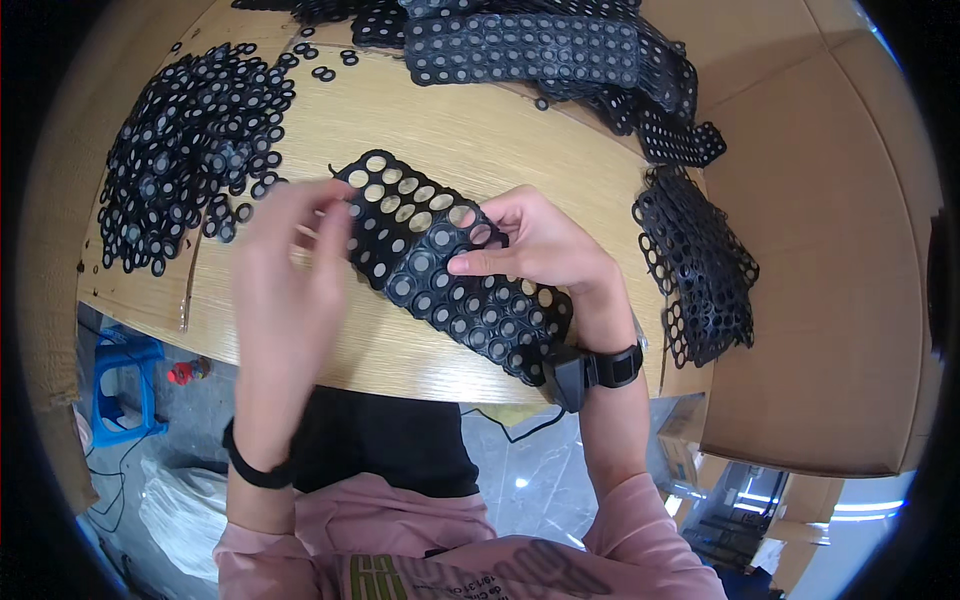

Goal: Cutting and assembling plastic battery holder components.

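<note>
A black rubber sheet (450,265) full of round holes lies slanted across the wooden table (470,130); its upper part has empty holes, its lower part still holds round discs. My right hand (540,245) grips the sheet near its middle, thumb and fingers pinching it. My left hand (290,265), blurred by motion, is at the sheet's upper left edge with fingers spread; whether it holds a piece I cannot tell.
A heap of loose black rings (190,150) covers the table's left. Stacked uncut sheets (540,50) lie at the back. Emptied hole-webs (700,260) pile up on the right edge beside cardboard walls (830,250). A blue stool (125,385) stands below left.
</note>
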Motion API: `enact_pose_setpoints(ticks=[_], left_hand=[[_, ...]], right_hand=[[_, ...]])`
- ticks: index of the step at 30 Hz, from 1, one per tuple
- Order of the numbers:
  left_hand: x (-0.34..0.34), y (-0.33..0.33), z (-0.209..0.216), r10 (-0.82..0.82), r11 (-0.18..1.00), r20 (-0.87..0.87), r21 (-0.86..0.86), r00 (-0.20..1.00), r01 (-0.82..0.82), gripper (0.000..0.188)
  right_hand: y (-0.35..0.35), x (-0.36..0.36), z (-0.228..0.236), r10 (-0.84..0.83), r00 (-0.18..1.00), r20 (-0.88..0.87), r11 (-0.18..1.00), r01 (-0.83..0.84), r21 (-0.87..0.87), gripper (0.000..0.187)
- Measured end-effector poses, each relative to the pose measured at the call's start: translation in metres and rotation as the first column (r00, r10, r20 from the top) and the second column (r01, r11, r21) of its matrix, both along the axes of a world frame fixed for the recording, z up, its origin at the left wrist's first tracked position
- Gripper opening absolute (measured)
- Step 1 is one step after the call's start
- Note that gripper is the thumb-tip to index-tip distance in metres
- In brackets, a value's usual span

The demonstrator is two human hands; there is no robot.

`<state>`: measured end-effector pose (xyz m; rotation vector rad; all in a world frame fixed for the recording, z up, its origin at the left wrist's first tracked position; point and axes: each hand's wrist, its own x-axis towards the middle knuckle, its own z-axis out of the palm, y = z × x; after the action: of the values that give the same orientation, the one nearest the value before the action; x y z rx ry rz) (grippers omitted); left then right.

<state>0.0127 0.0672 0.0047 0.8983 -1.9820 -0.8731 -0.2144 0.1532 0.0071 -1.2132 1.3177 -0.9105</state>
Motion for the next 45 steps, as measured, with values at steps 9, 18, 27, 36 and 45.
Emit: enact_pose_setpoints(ticks=[9, 18, 27, 36, 45], left_hand=[[-0.026, 0.036, -0.013, -0.197, 0.97, -0.113, 0.119, 0.974, 0.21, 0.017], [-0.024, 0.028, -0.028, -0.235, 0.847, -0.239, 0.425, 0.942, 0.319, 0.008], [-0.02, 0.024, -0.022, -0.058, 0.901, -0.31, 0.394, 0.949, 0.183, 0.012], [-0.021, 0.034, -0.02, -0.253, 0.907, -0.155, 0.307, 0.955, 0.29, 0.015], [-0.022, 0.033, -0.03, -0.202, 0.808, -0.388, 0.452, 0.899, 0.377, 0.011]], right_hand=[[0.001, 0.008, 0.0, 0.039, 0.999, -0.004, 0.998, -0.039, -0.054, 0.021], [0.002, 0.012, -0.001, 0.057, 0.996, -0.074, 0.996, -0.062, -0.063, 0.019], [0.004, 0.004, 0.004, 0.104, 0.983, -0.15, 0.994, -0.109, -0.029, 0.023], [0.002, 0.011, 0.003, 0.081, 0.982, -0.171, 0.993, -0.094, -0.071, 0.022], [0.002, 0.01, 0.003, 0.09, 0.976, -0.197, 0.991, -0.108, -0.081, 0.023]])
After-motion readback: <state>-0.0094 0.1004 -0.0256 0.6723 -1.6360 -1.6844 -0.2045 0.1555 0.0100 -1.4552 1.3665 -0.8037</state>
